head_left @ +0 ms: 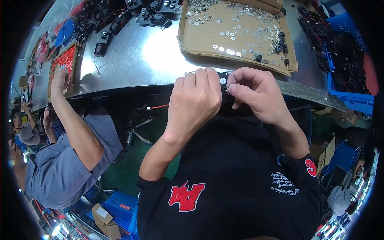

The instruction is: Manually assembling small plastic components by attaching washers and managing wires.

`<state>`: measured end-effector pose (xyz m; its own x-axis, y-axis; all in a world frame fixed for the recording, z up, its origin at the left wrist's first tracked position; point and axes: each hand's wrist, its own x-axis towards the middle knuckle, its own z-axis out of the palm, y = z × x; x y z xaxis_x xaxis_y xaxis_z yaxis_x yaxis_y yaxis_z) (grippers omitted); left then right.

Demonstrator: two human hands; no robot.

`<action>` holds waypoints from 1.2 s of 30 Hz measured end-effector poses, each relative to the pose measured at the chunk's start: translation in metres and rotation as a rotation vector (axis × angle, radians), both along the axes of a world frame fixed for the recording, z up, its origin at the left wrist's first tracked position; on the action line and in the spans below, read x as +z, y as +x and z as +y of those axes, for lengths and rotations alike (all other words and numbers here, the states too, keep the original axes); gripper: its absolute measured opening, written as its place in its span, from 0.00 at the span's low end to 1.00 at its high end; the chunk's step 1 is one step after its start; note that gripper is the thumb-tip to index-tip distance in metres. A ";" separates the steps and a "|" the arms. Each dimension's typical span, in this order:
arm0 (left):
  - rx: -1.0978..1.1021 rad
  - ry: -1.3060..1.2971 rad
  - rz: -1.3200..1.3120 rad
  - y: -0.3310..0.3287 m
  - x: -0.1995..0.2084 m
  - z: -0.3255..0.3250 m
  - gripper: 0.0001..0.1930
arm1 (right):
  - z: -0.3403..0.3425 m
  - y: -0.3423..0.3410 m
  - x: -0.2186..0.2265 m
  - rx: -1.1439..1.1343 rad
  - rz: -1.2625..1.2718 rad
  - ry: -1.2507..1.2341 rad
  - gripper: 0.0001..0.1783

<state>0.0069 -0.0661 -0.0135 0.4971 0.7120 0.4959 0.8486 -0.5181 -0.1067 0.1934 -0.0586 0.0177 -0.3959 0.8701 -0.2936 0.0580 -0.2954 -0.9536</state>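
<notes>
- Left hand (196,94): fingers curled closed around a black part (223,81), no gap seen; the palm side is hidden, so we cannot tell how firmly it bears the part
- Right hand (256,94): thumb and forefinger almost meeting, apparently pinching a small metal piece (227,91) beside the part; other fingers loosely bent
- Position: we log the part at one o'clock from the centre of view, between both hands, by the near edge of the metal table (128,60)
- Risk, dropped piece: we judge the fingertip pinch scant; a slip could send the piece toward six o'clock, past the edge and onto the green floor (116,172)
- Risk, snag: a red wire (161,106) ending in a white plug (149,107) sticks out between eight and nine o'clock of the part; the table edge could catch it and tug. We cannot see its other end
- Risk, poor seating: the left fingers mask much of the part, so a slanted piece could pass unnoticed
- Risk, mix-up: the cardboard tray (196,40) toward twelve o'clock holds loose washers (228,51) of several sizes; a wrong pick seems easy to us
</notes>
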 end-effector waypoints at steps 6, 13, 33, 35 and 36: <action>0.014 0.010 0.042 0.006 -0.001 0.005 0.07 | 0.003 0.001 0.000 -0.028 -0.048 0.094 0.07; 0.010 0.025 0.053 0.014 -0.003 0.018 0.07 | 0.020 0.010 0.000 0.046 -0.221 0.175 0.07; -0.012 -0.266 -0.142 0.008 0.007 0.041 0.18 | 0.242 0.030 -0.029 0.054 -0.876 0.921 0.12; 0.026 -0.283 -0.135 0.001 0.007 0.042 0.18 | 0.260 0.016 -0.026 0.102 -0.909 0.833 0.11; 0.046 -0.300 -0.144 -0.001 0.008 0.039 0.19 | 0.266 0.009 -0.028 0.149 -0.947 0.727 0.11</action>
<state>0.0055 -0.0275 -0.0060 0.4014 0.8570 0.3232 0.8670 -0.4693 0.1676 0.2021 0.2070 -0.0102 -0.3992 0.9167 0.0183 0.8130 0.3631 -0.4551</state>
